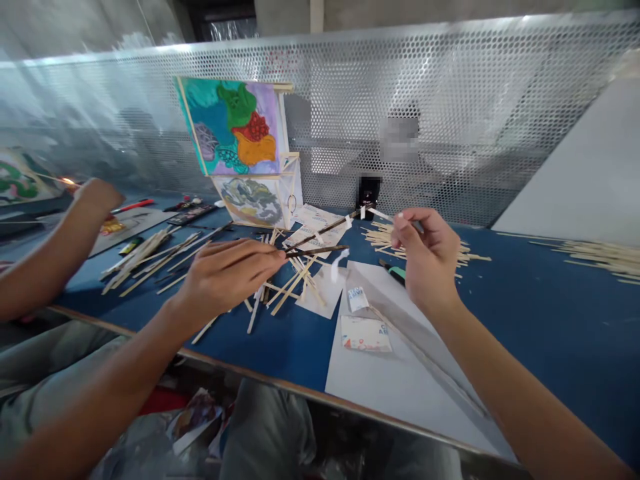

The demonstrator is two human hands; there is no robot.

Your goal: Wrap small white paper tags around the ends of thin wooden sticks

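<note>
My left hand [227, 272] is closed around two thin dark sticks [320, 241] that point right and away, with small white tape pieces on them. My right hand [427, 257] is raised above the blue table [540, 320], fingers pinched on a small white strip [384, 215] near the far stick's tip. Below the hands lie loose pale wooden sticks [290, 283] and white paper sheets [395, 360] with small printed paper scraps [365, 333].
A painted paper-and-stick model [240, 147] stands at the back against a perforated metal screen [450, 113]. More stick piles lie at left [145, 257], centre right [385, 240] and far right [605, 257]. Another person's arm [55, 247] reaches in from the left. A green-handled tool [395, 271] lies on the paper.
</note>
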